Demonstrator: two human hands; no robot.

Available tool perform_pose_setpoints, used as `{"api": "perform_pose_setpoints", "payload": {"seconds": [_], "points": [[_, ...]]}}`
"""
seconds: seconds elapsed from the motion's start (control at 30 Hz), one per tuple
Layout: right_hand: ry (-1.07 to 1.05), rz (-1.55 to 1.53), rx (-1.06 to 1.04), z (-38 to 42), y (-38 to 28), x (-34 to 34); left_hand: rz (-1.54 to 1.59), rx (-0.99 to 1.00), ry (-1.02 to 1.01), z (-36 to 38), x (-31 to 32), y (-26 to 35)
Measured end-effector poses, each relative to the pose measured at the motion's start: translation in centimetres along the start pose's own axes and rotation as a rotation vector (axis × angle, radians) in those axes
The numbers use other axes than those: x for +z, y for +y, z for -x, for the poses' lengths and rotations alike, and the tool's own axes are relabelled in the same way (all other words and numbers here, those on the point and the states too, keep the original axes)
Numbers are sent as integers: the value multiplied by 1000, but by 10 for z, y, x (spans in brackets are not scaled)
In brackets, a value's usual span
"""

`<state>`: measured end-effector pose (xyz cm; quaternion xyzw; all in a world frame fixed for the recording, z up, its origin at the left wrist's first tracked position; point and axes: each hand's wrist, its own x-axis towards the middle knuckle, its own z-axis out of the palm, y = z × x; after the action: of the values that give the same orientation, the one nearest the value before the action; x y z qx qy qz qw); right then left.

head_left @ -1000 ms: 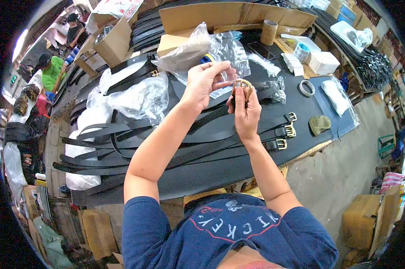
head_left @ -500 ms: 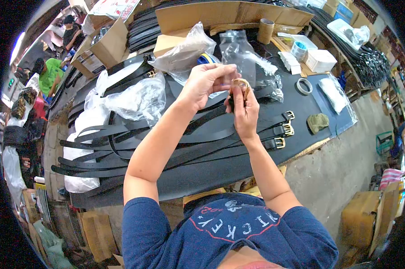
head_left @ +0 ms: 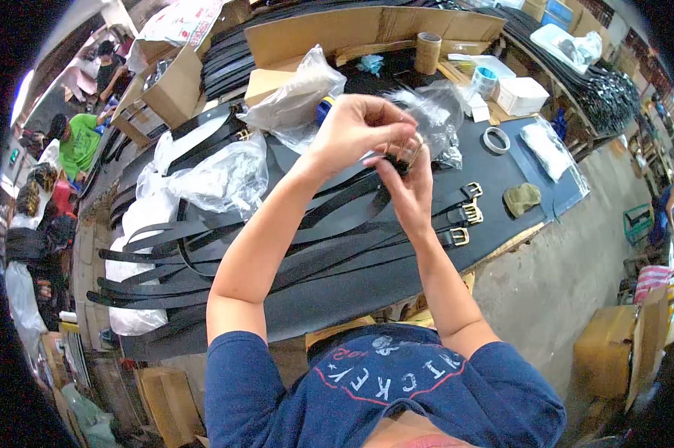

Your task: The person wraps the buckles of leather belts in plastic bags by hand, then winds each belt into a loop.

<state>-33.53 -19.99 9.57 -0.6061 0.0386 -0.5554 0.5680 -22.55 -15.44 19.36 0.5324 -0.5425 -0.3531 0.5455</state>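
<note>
Fingers (head_left: 390, 112) of the left hand (head_left: 348, 134) are bent into a loose curve, thumb beneath, right beside the metal end of a black belt (head_left: 363, 211); whether they pinch it I cannot tell. Its gold-toned buckle (head_left: 404, 151) is partly hidden and blurred between the two hands, gripped by the right hand (head_left: 413, 183), whose thumb lies along the near side. From that grip the flat, smooth strap slopes down to the left, above the dark, matte tabletop (head_left: 292, 308). More black belts (head_left: 337, 257) fan out there in long, overlapping ribbons, their squarish brass-coloured buckles (head_left: 460, 237) grouped to the right of the right forearm. Just beyond the hands sits a glossy, crumpled clear bag (head_left: 435, 112); a milky, wrinkled plastic bag (head_left: 228, 175) bulges to the left. Farther right lie a flat grey ring (head_left: 496, 140) and a soft, rumpled olive cloth (head_left: 522, 200). At the far edge, a stiff brown cardboard tube (head_left: 428, 54) stands upright near a long cardboard box (head_left: 374, 28).
</note>
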Motion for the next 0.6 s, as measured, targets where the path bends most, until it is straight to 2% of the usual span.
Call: {"api": "perform_pose_setpoints", "payload": {"seconds": [0.03, 0.1, 0.17, 0.27, 0.37, 0.6], "points": [[8, 8, -6, 4, 0, -4, -34, 67, 41, -7, 7, 4], [111, -23, 141, 16, 1, -17, -80, 187, -4, -30, 16, 11], [186, 19, 85, 19, 4, -23, -92, 201, -99, -51, 29, 15], [321, -283, 53, 15, -7, -21, -142, 217, -261, -78, 55, 26], [428, -376, 50, 6, -19, -23, -215, 225, -317, -93, 73, 33], [475, -235, -17, -4, -20, -33, -78, 176, -63, -84, 68, 25]]}}
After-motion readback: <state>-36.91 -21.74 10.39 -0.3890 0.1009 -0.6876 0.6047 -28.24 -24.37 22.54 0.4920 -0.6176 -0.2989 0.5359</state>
